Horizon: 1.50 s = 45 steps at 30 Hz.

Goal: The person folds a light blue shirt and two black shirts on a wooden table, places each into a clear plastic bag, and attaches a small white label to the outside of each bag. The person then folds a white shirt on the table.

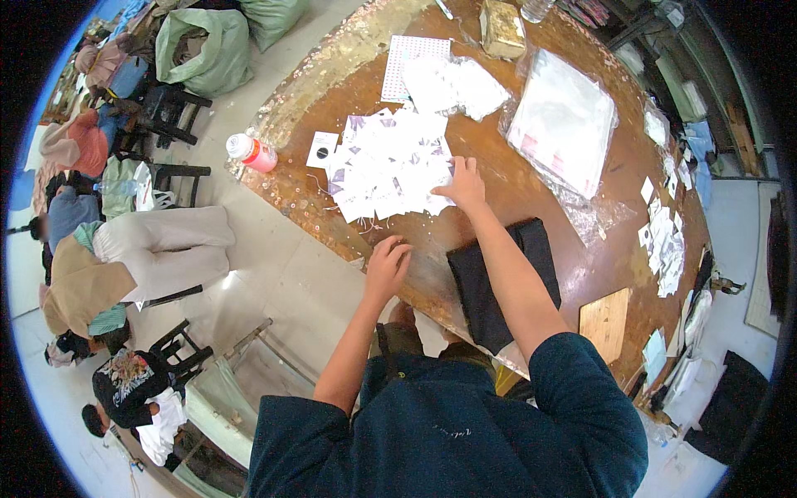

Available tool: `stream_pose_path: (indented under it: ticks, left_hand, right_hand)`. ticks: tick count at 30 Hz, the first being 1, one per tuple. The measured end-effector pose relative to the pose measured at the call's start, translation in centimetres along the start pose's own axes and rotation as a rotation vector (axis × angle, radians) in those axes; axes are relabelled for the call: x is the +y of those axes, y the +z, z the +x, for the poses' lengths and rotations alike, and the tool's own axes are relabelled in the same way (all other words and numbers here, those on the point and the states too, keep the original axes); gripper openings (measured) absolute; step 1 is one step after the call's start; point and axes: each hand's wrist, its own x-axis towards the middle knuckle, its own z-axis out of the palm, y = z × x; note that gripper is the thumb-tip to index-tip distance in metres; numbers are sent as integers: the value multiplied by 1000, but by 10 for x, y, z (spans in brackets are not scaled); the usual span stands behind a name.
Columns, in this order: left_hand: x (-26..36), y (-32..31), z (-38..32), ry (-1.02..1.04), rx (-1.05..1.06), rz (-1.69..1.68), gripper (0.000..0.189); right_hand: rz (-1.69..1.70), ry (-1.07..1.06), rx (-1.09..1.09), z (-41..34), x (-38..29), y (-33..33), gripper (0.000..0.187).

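Note:
A heap of white hang tags (392, 165) with strings is spread on the brown worktable (479, 140). At the heap's right edge, the thumb and fingers of my right hand (464, 185) are spread apart and touch the tags. My left hand (389, 267) holds nothing; its loosely bent fingers hover by the table's front edge, just below the heap. Folded black fabric (507, 283) lies partly under my right forearm. One tag with a dark round mark (322, 149) sits at the heap's left side.
A white-capped pink bottle (251, 152) stands near the table's left corner. Behind the heap are white packets (457, 87) and a printed sheet (398, 68). Clear plastic bags (560, 121), more tags (665, 246) and a wooden board (604, 325) lie rightward. Several people sit at left.

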Motion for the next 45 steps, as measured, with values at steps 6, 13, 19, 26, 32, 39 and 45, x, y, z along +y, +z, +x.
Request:
stream_pose_path:
  ticks: [6,13,19,26,32,39,45]
  left_hand:
    - [18,0,18,-90,-53,-47,25]
    - [84,19,60,-243,123,-397,41]
    - [171,62,15,-270,-453,-558,28]
    - [234,118,-60,16,-858,-312,27]
    - [229,149,-98,16,-940,-137,30]
    - [223,202,-125,355,-403,439,45]
    - [193,207,-113,484,-401,418,34]
  right_hand:
    - [410,23,85,-18,5,0,37]
    - [1213,250,-114,-126,20,-53,22]
    - [1243,148,-58,-250,84,-112,32]
    - [1016,-163,-291,-360,195,-146,50]
    - [1059,414,-329,-440,274,-172,20]
    - [1821,294,102,-422,302,-156,23]
    - [1090,452,-206,-403,284,-94,7]
